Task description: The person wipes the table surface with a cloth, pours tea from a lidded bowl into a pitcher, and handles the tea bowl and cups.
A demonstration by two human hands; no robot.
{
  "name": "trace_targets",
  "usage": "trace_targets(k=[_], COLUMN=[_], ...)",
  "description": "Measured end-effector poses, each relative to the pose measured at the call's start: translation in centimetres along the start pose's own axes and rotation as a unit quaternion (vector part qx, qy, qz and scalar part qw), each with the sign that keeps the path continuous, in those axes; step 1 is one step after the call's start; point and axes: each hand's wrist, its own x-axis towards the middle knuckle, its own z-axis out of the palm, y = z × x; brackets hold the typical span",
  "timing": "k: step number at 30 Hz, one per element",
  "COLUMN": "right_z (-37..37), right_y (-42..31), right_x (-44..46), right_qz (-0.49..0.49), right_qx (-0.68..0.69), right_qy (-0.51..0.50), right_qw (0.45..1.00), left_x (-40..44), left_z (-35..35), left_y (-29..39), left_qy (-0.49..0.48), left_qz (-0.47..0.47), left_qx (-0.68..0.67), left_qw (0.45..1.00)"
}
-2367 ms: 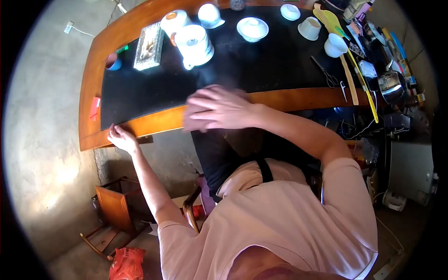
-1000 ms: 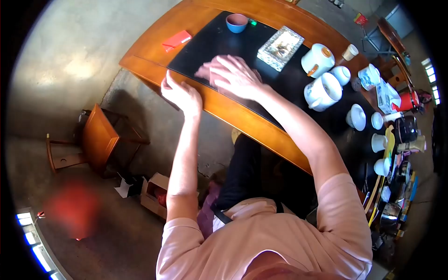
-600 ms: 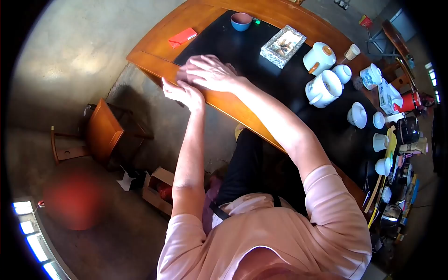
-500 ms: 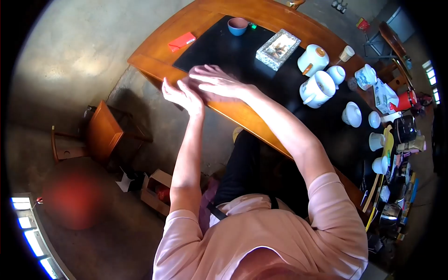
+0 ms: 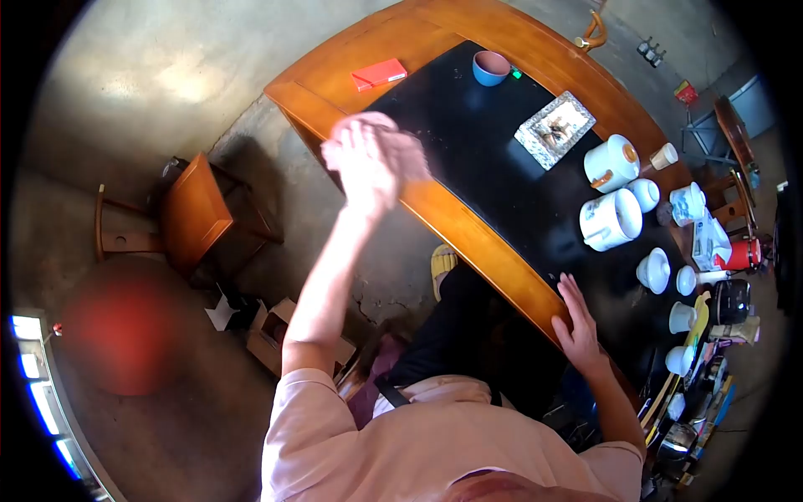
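Observation:
A pinkish-brown cloth (image 5: 407,156), blurred by motion, lies at the desk's front left edge. My left hand (image 5: 368,171) has it under the palm and fingers, partly over the wooden border and the black desktop mat. Well to the right, my right hand (image 5: 577,326) rests at the front edge of the desk (image 5: 477,240), fingers stretched out and thumb apart, holding nothing. A red packet (image 5: 379,74) lies on the wood beyond my left hand. The blue bowl (image 5: 491,69) stands on the mat's far left part.
A patterned box (image 5: 555,130), white lidded jar (image 5: 611,164), white pot (image 5: 611,220) and several white cups stand on the desk. Scissors and tools crowd its right end. A wooden chair (image 5: 196,213) lies on the floor at left, near an open carton (image 5: 272,335).
My right hand has left the cloth and moved right along the desk edge. My left hand, earlier at the edge beside it, is now on the cloth. The view has shifted.

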Motion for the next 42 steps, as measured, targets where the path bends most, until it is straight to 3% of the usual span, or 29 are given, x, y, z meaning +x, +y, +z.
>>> trace_targets(k=[2,4,7,9,11,13,15,18,21,24,28,30,31,33,35,39,42], right_z=[0.7,0.7,0.6,0.8,0.9,1.1,0.9,1.0,1.0,1.0,1.1,1.2,1.2,1.3,1.2,1.2,1.2], right_y=[-0.1,-1.2,-0.8,-0.4,-0.5,-0.6,-0.7,-0.7,-0.9,-0.9,-0.9,-0.9,-0.9,-1.0,-0.9,-0.8,-0.7], right_x=[-0.1,0.9,0.9,0.7,0.8,1.0,0.8,1.1,0.9,0.9,0.8,0.8,0.8,0.9,0.9,1.0,1.1], right_qz=[0.014,0.017,0.021,0.039,0.047,0.050,0.050,0.043,0.040,0.034,0.023,0.019,0.017,0.015,0.019,0.026,0.032], right_qx=[-0.053,-0.117,-0.096,-0.106,-0.104,-0.106,-0.108,-0.110,-0.110,-0.109,-0.119,-0.119,-0.119,-0.116,-0.113,-0.113,-0.112], right_qy=[-0.030,-0.073,-0.086,-0.089,-0.093,-0.090,-0.091,-0.083,-0.079,-0.075,-0.069,-0.064,-0.060,-0.063,-0.065,-0.065,-0.064], right_qw=[0.998,0.990,0.991,0.990,0.989,0.989,0.989,0.990,0.990,0.991,0.990,0.991,0.991,0.991,0.991,0.991,0.991], left_x=[3.0,6.7,12.2,15.0,16.2,17.7,18.0,17.3,14.3,8.4,1.0,0.7,1.3,5.1,8.2,15.9,19.4], left_z=[3.4,3.7,7.6,9.8,9.7,9.9,11.6,12.4,11.3,5.3,2.7,1.5,1.6,2.2,3.7,9.0,10.1], left_y=[-5.3,-7.9,-12.9,-13.5,-11.0,-10.2,-9.6,-7.8,-3.6,3.1,5.5,3.6,2.2,-1.6,-7.4,-17.5,-21.1], left_qy=[0.012,-0.073,-0.109,-0.160,-0.156,-0.217,-0.169,-0.172,-0.171,-0.154,-0.073,-0.090,-0.051,-0.079,-0.003,-0.057,-0.098], left_qz=[-0.015,-0.047,-0.006,-0.041,-0.108,0.015,-0.008,0.025,0.100,0.120,0.115,0.099,0.101,0.045,0.066,0.006,-0.076], left_qx=[0.120,0.196,0.218,0.217,0.141,0.202,0.144,0.109,0.083,0.025,-0.076,-0.114,-0.095,0.026,0.036,0.147,0.200], left_qw=[0.993,0.977,0.970,0.962,0.972,0.955,0.975,0.979,0.977,0.980,0.988,0.984,0.989,0.996,0.997,0.987,0.972])
